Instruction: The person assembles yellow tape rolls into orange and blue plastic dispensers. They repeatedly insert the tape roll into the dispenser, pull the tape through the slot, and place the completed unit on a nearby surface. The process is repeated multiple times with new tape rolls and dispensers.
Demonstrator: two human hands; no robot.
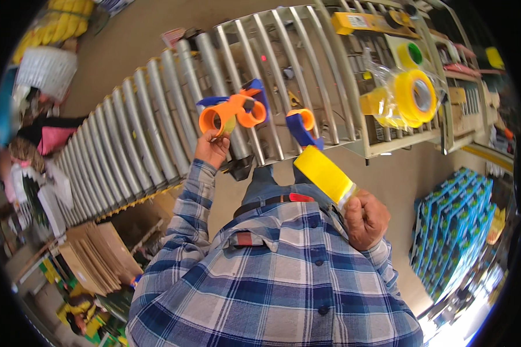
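Note:
My left hand [213, 150] is closed, its fingertips pinching the lower rim of an orange-and-blue tape dispenser [237, 109] above the roller conveyor. The dispenser's round orange hub faces me, with blue parts behind it. To its right, a second blue-and-orange dispenser part [302, 130] sits by the conveyor's near edge. In front of my body, my right hand [366, 218] grips the lower end of wide yellow packing tape [325, 174]. Whether this is a roll seen edge-on or a loose strip, I cannot tell.
The metal roller conveyor [139, 118] curves away to the left. A bag of yellow tape rolls [408, 98] rests at the right on the frame. Blue patterned boxes [451, 228] are stacked at the lower right. Flat cardboard [95, 260] stands at the lower left.

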